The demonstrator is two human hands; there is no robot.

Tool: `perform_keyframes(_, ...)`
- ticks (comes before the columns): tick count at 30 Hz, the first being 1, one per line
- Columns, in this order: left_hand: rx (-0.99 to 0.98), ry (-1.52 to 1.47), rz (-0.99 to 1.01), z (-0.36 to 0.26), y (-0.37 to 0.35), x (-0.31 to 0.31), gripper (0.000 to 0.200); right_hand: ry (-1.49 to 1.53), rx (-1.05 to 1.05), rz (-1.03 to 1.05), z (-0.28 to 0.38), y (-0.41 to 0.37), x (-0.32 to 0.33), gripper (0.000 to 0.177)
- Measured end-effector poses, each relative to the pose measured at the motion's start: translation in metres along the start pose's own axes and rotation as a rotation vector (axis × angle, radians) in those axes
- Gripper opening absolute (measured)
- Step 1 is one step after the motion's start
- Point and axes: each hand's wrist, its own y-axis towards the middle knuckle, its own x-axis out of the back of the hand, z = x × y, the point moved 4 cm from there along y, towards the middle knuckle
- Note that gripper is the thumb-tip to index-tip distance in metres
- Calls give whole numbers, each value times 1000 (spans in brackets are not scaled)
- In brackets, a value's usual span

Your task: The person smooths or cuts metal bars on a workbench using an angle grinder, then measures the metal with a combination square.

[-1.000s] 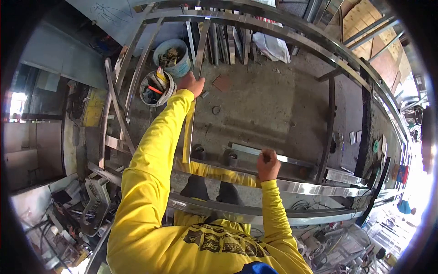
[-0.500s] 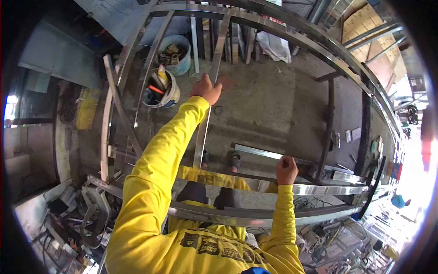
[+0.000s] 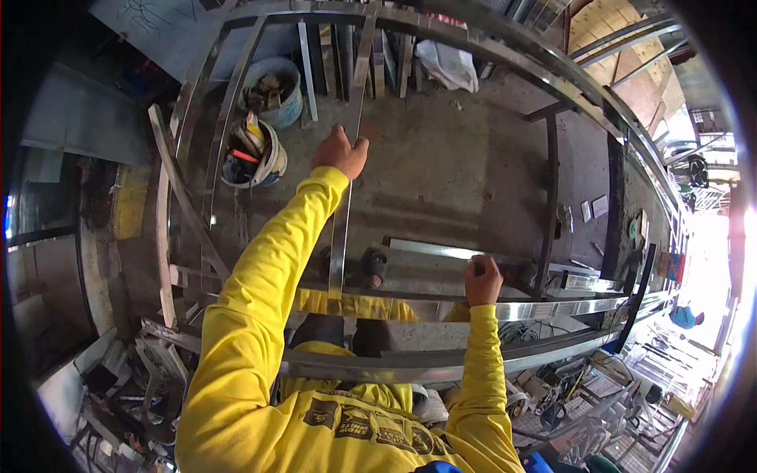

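Note:
My left hand (image 3: 341,152) is wrapped around a shiny metal crossbar (image 3: 361,67) that runs front to back across a large frame. Its thumb lies along the bar's right side, and the fingertips are hidden. Near the front rail (image 3: 544,308) of that frame, my right hand (image 3: 482,281) is closed with its fingers curled. Whatever it may hold is hidden or too small to name. Just beyond this hand, a bright metal strip (image 3: 430,248) extends to the left at a lower level. The polished front rail reflects the yellow sleeves.
Two buckets stand left of the crossbar: one with tools (image 3: 254,158), one with scraps (image 3: 272,91). A wooden strip (image 3: 164,229) leans at the left. A white sack (image 3: 449,65) lies at the back. Metal clutter (image 3: 583,394) fills the near right.
The whole view has shifted, so the frame and buckets appear farther left. My left hand stays on the crossbar, and my right hand remains closed near the front rail.

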Motion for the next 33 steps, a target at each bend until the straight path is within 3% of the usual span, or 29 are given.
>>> perform_keyframes(1,-20,3,-26,0,-5,-1,73,-15,-3,6,-4,-2,0,10)
perform_keyframes(3,77,27,117,-2,-3,2,80,-13,13,9,-7,-3,0,13)
perform_keyframes(7,49,23,27,4,0,0,79,-24,-7,78,5,-4,1,15)
perform_keyframes(10,34,61,89,5,5,1,83,-87,-2,167,2,-3,-7,14)
perform_keyframes(13,-85,112,-89,27,18,-12,74,-113,-13,230,0,-5,-11,15)
perform_keyframes(20,128,55,180,16,7,7,86,-65,3,271,4,-5,-13,15)
perform_keyframes(33,164,135,183,13,2,25,83,-47,-36,276,5,-5,-14,16)
